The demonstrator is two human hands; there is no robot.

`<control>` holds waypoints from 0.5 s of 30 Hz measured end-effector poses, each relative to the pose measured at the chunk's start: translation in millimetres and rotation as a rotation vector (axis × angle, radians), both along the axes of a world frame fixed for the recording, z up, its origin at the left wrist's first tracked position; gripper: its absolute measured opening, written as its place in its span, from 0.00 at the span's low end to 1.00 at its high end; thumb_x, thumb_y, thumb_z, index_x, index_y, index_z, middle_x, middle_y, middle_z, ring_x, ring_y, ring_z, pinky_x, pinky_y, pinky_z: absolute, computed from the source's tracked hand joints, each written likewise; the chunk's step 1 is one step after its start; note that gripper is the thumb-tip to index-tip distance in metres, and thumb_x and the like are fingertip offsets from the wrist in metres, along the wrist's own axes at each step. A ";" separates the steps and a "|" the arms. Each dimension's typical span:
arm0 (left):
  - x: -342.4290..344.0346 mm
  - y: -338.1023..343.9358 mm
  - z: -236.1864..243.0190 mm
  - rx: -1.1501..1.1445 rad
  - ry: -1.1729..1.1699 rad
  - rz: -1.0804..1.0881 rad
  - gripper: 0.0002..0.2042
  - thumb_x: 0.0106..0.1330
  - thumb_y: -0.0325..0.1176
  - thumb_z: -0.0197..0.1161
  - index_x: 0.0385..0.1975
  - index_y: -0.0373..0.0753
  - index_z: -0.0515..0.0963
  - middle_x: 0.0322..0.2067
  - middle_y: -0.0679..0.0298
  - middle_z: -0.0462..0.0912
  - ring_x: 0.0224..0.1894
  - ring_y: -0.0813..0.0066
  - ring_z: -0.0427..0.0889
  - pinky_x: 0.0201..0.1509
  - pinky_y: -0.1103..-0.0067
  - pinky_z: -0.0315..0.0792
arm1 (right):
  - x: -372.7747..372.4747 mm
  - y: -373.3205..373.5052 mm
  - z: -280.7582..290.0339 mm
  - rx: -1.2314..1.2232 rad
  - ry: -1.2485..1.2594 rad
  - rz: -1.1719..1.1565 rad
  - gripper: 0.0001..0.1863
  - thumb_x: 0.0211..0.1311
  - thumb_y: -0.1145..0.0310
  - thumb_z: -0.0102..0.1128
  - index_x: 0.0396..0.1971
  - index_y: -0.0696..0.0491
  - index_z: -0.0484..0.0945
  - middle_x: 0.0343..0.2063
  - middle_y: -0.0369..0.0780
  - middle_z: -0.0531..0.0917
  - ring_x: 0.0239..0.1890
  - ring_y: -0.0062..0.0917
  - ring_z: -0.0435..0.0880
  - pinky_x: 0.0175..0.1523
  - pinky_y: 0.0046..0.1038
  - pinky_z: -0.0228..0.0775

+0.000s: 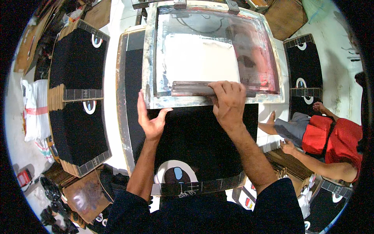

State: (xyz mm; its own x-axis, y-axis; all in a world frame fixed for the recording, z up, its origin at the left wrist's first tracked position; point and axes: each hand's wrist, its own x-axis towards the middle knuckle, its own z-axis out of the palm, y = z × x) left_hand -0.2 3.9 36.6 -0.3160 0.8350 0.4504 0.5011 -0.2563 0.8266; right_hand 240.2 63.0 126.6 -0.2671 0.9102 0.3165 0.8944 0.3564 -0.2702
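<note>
Squeegee (191, 88) could press unevenly, because the right hand (230, 102) curls its fingers closed around it right of its middle; the frame (187, 101) might also skew over the black cloth (191, 132), with the left hand (150, 124) open, thumb spread, at its near-left corner. Dark, stained and straight, the squeegee lies along the frame's near inside edge.

So we're rocking a nearly black fabric shirt (198, 214); loose, short dark sleeves (279, 204), bare forearms (252, 156) below; left hand (152, 123) and right hand (230, 102) bare too.
</note>
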 end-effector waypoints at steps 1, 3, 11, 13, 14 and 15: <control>2.4 2.6 16.6 0.071 -0.017 -0.032 0.53 0.49 0.27 0.84 0.75 0.27 0.56 0.72 0.43 0.65 0.73 0.54 0.68 0.75 0.63 0.64 | 1.5 1.2 11.8 -0.026 -0.010 -0.010 0.20 0.50 0.68 0.75 0.46 0.47 0.83 0.37 0.37 0.82 0.45 0.37 0.78 0.58 0.43 0.63; 5.9 9.7 62.3 0.021 -0.175 -0.007 0.58 0.49 0.26 0.84 0.78 0.29 0.48 0.73 0.45 0.64 0.73 0.57 0.67 0.76 0.63 0.62 | 3.9 13.5 46.0 0.155 -0.024 0.004 0.25 0.48 0.44 0.74 0.39 0.47 0.82 0.35 0.37 0.79 0.42 0.35 0.77 0.53 0.42 0.62; 4.7 89.5 134.5 0.325 -0.263 0.110 0.51 0.63 0.32 0.76 0.79 0.35 0.45 0.68 0.48 0.68 0.60 0.61 0.75 0.65 0.66 0.72 | -0.3 115.4 196.0 0.499 0.053 0.141 0.35 0.47 0.32 0.74 0.36 0.52 0.88 0.35 0.45 0.89 0.41 0.36 0.87 0.49 0.40 0.76; 22.2 87.8 99.0 0.183 -0.269 -0.027 0.43 0.66 0.30 0.71 0.77 0.33 0.51 0.67 0.50 0.68 0.53 0.65 0.77 0.62 0.68 0.72 | 0.0 135.9 236.6 0.414 0.009 0.317 0.35 0.53 0.31 0.69 0.35 0.53 0.88 0.33 0.44 0.89 0.31 0.32 0.87 0.39 0.38 0.78; 34.8 75.9 79.0 0.027 -0.203 -0.041 0.41 0.66 0.28 0.72 0.75 0.31 0.55 0.64 0.50 0.70 0.48 0.67 0.77 0.57 0.70 0.75 | 3.6 138.3 258.6 0.247 0.050 0.305 0.34 0.56 0.33 0.69 0.37 0.55 0.88 0.31 0.44 0.89 0.26 0.29 0.86 0.34 0.35 0.79; 46.2 65.1 58.2 -0.011 -0.110 -0.060 0.40 0.64 0.27 0.73 0.74 0.30 0.58 0.60 0.51 0.72 0.43 0.70 0.76 0.51 0.73 0.76 | 6.1 140.4 281.8 0.092 0.086 0.277 0.34 0.59 0.34 0.68 0.39 0.56 0.88 0.30 0.43 0.89 0.21 0.25 0.86 0.29 0.33 0.80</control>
